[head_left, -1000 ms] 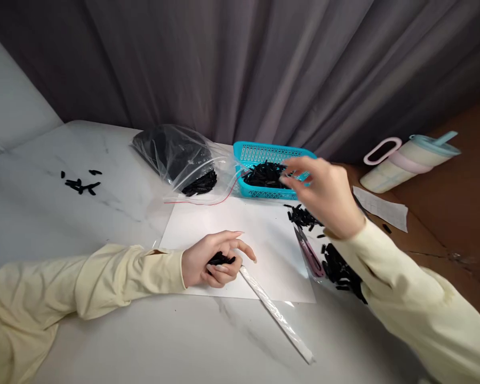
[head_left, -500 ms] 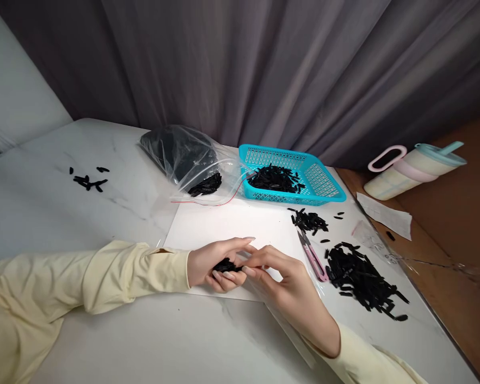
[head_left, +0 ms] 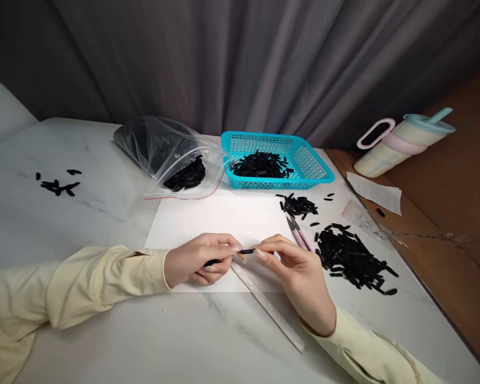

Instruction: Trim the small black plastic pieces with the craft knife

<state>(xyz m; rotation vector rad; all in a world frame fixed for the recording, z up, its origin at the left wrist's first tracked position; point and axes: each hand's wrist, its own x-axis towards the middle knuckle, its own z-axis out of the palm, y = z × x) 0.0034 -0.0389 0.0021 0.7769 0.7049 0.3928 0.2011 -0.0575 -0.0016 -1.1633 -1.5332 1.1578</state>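
Left hand [head_left: 196, 262] is resting on the white sheet [head_left: 224, 218], curled around a small clump of black pieces [head_left: 211, 262]. Right hand [head_left: 300, 269] is pinching one small black piece [head_left: 247, 251] between thumb and fingertip, holding it just off the left fingertips, low over the sheet. A long clear strip [head_left: 266, 304] is lying diagonally under both hands, running off the sheet onto the worktop [head_left: 184, 341].

Pink-handled snips [head_left: 298, 234] are lying at the sheet's right edge. A big loose pile of black pieces [head_left: 350, 258] is sitting just right of them, a smaller heap [head_left: 298, 205] behind. The teal basket [head_left: 316, 160] at the back is holding more, beside an open zip bag [head_left: 160, 149] with more inside. A few strays [head_left: 58, 184] are lying far left. A lidded tumbler [head_left: 404, 141] is lying tipped at far right, a paper slip [head_left: 374, 192] near it.
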